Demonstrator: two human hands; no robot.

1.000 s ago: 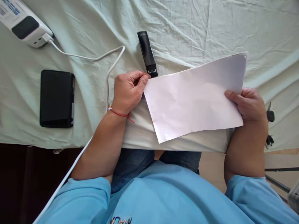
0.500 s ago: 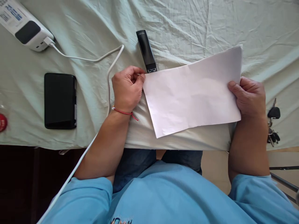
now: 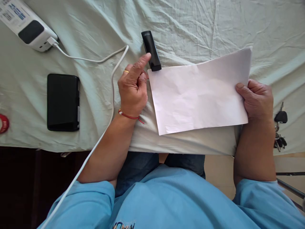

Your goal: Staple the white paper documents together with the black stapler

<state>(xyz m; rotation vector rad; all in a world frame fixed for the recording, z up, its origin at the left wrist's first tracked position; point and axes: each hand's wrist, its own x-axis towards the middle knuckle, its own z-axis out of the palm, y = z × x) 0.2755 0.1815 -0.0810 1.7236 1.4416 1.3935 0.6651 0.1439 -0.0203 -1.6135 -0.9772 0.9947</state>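
A black stapler (image 3: 152,54) lies on the cloth, its front end over the top left corner of the white paper sheets (image 3: 200,98). My left hand (image 3: 133,87) is beside that corner, its index finger stretched out to the stapler's left side. The other fingers are bent, and part of them is hidden; I see nothing held in this hand. At the right edge of the sheets, my right hand (image 3: 257,98) is closed on the paper, thumb on top. The sheets' right end is raised and slightly curved.
A black tablet-like device (image 3: 63,102) lies at left on the pale green cloth (image 3: 100,79). A white power bank (image 3: 35,28) with a white cable (image 3: 113,92) sits at upper left. Keys (image 3: 280,127) are at far right, a red round object (image 3: 3,123) at far left.
My left hand has let go of the paper corner and stretched its index finger up to the stapler. The stapler's front end now covers the paper corner. My right hand still holds the sheets.
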